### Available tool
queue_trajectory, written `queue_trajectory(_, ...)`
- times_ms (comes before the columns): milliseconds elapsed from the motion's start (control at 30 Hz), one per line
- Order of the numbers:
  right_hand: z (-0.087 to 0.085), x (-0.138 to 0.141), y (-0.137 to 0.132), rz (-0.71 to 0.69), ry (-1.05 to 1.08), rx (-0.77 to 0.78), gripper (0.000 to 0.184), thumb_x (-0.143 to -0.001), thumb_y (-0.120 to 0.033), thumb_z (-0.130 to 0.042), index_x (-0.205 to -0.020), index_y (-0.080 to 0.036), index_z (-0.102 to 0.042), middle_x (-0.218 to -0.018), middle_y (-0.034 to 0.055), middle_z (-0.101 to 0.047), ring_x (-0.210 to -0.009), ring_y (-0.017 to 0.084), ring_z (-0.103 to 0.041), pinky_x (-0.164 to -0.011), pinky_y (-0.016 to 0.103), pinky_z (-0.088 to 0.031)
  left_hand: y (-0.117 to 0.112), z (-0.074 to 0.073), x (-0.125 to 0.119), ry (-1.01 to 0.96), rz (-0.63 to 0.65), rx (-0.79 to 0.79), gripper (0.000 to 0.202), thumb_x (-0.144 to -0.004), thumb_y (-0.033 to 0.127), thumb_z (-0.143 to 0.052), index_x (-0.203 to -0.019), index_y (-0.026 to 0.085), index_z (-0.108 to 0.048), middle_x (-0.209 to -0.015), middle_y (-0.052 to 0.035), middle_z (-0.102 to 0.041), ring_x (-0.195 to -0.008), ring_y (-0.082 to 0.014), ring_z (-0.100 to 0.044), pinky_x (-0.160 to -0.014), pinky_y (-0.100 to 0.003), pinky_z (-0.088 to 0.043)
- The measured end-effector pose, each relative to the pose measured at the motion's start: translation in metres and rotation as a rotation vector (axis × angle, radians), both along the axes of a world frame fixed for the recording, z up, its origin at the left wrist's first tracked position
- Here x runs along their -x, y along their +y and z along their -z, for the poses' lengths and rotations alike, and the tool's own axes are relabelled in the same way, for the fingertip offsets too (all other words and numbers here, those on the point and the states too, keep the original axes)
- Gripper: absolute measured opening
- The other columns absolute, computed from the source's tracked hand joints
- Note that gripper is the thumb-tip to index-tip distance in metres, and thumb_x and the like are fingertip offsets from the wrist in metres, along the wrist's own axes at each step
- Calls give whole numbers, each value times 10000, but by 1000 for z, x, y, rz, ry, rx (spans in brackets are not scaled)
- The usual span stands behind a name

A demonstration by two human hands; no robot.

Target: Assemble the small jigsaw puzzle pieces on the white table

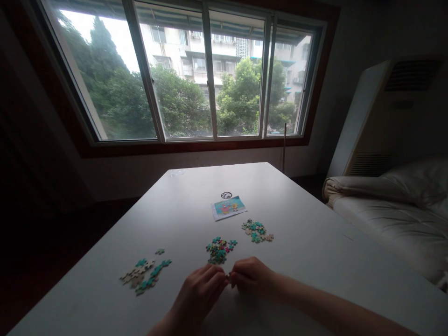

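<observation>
My left hand (202, 289) and my right hand (249, 275) meet fingertip to fingertip on the white table (308, 242), near its front edge. Both are closed in a pinch around small puzzle pieces (228, 277) that barely show between the fingers. Just beyond my hands lies a middle heap of colourful puzzle pieces (220, 248). A left heap of teal and beige pieces (145, 274) sits to the left, and a right heap (257, 231) to the right and farther back. A printed reference picture (228, 207) lies behind them.
A small dark round object (226, 195) lies behind the picture. A bed with pale bedding (388, 210) stands right of the table, a tall white unit (392, 116) behind it. A wide window (196, 70) spans the far wall.
</observation>
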State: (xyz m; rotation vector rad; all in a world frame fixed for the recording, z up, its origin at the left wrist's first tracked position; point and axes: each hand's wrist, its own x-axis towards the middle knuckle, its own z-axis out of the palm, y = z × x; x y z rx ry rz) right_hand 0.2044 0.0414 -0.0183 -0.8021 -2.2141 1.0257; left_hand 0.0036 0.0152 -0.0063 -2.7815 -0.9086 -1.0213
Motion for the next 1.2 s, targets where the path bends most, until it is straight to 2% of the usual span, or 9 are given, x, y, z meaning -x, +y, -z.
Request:
queue_trajectory(133,3,0,2,-11,-1,-16,392,-911,-375,-409,-722,-126,-645,-605,0,-561,-567,84,-509,-585,179,-406,1,4,1,18,-30,-5,157,-928,240,-446,-837,192,-565,-779,-9,-641,-684,-135,-612,-606,-222,-486)
queue_trajectory(267,1,-1,0,-36,14,-34,396,-909,-373,-399,-715,-123,-637,-610,3,-556,-581,87,-516,-590,177,-405,2,5,1,13,-71,-44,206,-921,333,-466,-1031,181,-552,-863,-36,-663,-741,-154,-638,-632,-245,-516)
queue_trajectory(333,-1,-1,-1,-47,22,-34,390,-909,-366,-395,-719,-124,-635,-621,5,-559,-593,89,-522,-599,176,-407,3,6,2,15,-56,-59,215,-927,312,-458,-1078,185,-544,-881,-37,-667,-750,-148,-640,-641,-238,-520)
queue_trajectory(533,0,1,0,-26,29,-19,319,-877,-317,-443,-695,-125,-621,-621,-2,-551,-586,85,-507,-591,173,-395,2,6,0,-1,-13,-35,97,-903,239,-508,-954,191,-576,-817,-16,-657,-713,-135,-623,-620,-224,-515)
queue_trajectory(733,0,1,-1,40,-10,2,170,-804,-259,-541,-716,-132,-610,-570,-45,-464,-527,64,-392,-506,163,-318,-1,2,-2,-27,-24,-51,100,-903,259,-505,-912,187,-575,-803,-21,-652,-715,-137,-623,-623,-221,-514)
queue_trajectory(867,-1,0,-2,31,6,24,171,-807,-258,-538,-727,-130,-618,-567,-48,-458,-525,62,-387,-505,163,-312,0,4,-1,-20,-24,-55,111,-904,263,-500,-868,184,-571,-769,-17,-639,-686,-134,-611,-606,-217,-505)
queue_trajectory(1033,0,-1,-2,-1,56,71,131,-782,-212,-559,-860,-134,-629,-542,-69,-423,-498,56,-368,-489,153,-308,2,8,1,-5,-34,-32,86,-891,257,-529,-860,186,-566,-764,-10,-634,-675,-130,-597,-607,-212,-489)
queue_trajectory(1200,2,-1,-2,25,35,55,134,-796,-217,-548,-851,-137,-639,-554,-59,-455,-509,59,-394,-509,151,-325,2,3,1,6,-43,-28,133,-908,280,-502,-826,190,-555,-734,1,-626,-649,-125,-591,-583,-203,-466)
